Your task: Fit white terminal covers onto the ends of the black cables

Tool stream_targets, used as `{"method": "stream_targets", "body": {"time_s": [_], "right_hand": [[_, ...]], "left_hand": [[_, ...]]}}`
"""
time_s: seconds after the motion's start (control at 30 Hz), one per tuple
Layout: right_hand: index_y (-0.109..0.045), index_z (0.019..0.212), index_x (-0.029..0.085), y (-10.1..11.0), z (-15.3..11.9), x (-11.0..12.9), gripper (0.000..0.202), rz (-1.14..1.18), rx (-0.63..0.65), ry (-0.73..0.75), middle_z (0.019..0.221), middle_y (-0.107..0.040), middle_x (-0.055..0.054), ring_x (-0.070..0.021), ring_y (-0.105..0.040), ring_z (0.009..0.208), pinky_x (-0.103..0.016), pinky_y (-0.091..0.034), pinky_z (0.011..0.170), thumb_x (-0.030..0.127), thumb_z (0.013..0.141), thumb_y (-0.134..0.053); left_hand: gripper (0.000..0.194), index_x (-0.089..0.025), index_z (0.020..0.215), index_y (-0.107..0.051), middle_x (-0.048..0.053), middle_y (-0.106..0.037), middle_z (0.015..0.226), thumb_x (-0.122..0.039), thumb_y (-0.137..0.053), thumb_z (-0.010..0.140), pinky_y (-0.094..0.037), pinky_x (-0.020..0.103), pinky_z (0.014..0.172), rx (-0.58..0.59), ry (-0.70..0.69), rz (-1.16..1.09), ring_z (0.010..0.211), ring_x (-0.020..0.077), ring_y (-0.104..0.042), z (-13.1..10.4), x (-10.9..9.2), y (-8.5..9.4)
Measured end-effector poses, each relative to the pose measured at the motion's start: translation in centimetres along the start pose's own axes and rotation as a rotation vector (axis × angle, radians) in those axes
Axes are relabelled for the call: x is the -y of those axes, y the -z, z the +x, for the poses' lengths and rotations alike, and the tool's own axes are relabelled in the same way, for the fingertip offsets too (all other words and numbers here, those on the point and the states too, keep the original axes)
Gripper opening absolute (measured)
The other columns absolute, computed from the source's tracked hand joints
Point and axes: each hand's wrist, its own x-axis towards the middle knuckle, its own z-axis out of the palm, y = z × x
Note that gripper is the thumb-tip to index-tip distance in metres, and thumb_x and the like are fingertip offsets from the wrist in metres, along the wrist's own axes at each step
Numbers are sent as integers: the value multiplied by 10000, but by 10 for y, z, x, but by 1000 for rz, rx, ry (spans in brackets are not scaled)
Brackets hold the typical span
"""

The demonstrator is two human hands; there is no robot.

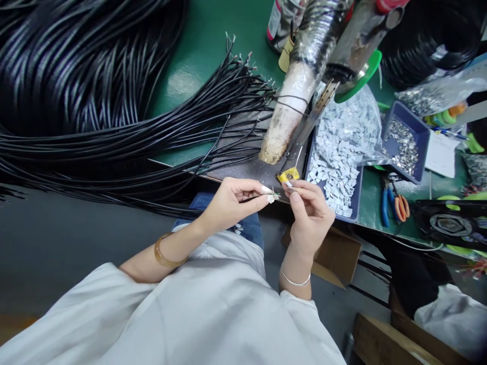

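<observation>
My left hand is closed in a pinch near the table's front edge. Between its thumb and index finger is the end of a black cable, whose frayed white strands and thin coloured wires stick out to the right. Facing it, a short gap away, my right hand pinches a small whitish piece at its fingertips. Just behind those fingertips lies a yellow object with a thin pale strand rising from it. A blue tray of small pale square pieces stands right of my right hand.
Many black cables spread from the left, their stripped ends bunched near a tape-wrapped tube. Rightward are a smaller tray of metal parts, pliers and a black fan. A cardboard box sits below the table; another person sits at lower right.
</observation>
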Motion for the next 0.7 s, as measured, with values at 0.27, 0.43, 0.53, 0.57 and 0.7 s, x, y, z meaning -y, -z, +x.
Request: {"method": "stream_targets", "body": {"time_s": [0.27,0.43,0.53,0.57,0.7], "right_hand": [[-745,980,289,1,-6,10,190,-177,78,114,1027,-721,-34,-191,-692,975,-410,-594,905,171,846,-682],[-741,944,266,-2,-7,7,150,-153,74,89,1030,-717,-30,-185,-700,974,-397,-590,917,170,853,-669],[-714,843,231,-1,-4,0,54,40,104,-18,1041,-709,-30,-186,-722,964,-374,-603,897,212,860,-666],[-691,798,217,0,-2,-3,73,134,122,-68,1038,-708,-30,-189,-732,948,-362,-614,869,239,863,-664],[-620,807,201,2,3,-5,132,243,22,-123,1006,-713,-24,-169,-751,882,-293,-632,754,283,909,-600]], "left_hand": [[109,-129,720,-697,11,-594,642,-207,-685,796,-414,199,523,-40,-205,306,578,94,-512,0,-2,-5],[82,-129,740,-674,-15,-567,628,-130,-644,816,-365,186,524,-27,-402,437,557,66,-468,-1,1,-7],[90,-126,755,-655,-13,-573,649,-168,-642,834,-355,185,521,36,-279,297,558,61,-455,-2,2,-9],[108,-126,757,-647,-14,-568,644,-198,-649,839,-346,185,506,68,-187,206,543,58,-442,-2,2,-9],[164,-132,786,-654,-44,-496,562,-287,-701,810,-278,186,445,80,63,-106,466,45,-361,1,-2,-4]]}}
